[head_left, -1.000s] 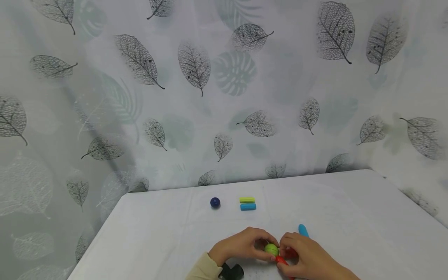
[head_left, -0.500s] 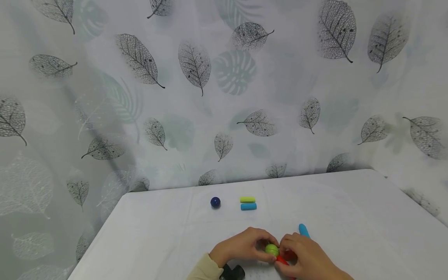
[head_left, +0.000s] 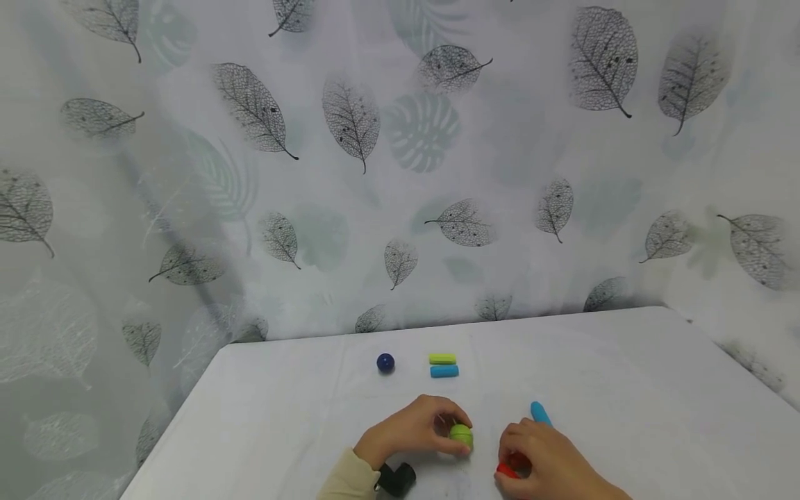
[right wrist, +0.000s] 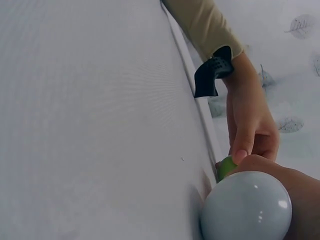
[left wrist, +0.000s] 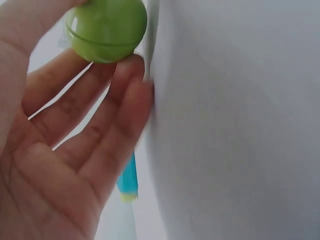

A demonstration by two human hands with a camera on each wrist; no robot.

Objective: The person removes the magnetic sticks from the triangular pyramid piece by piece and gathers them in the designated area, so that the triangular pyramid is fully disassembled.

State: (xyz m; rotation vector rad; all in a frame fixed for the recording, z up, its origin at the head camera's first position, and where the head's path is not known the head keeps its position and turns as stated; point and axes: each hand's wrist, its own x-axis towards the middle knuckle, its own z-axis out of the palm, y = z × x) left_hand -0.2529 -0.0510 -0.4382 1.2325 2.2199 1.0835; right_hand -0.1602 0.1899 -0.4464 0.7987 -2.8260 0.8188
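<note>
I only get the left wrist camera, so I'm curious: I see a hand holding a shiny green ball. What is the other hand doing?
Observer: The right hand grips a small red plastic piece low over the white table, apart from the left hand and its shiny green plastic ball.
Operator: Is that all it has?
Observer: The right wrist view shows a glossy pale grey ball close against that hand too.
Operator: Any more balls?
Observer: One dark blue ball sits farther back, left of a yellow-green stick and a blue stick.
</note>
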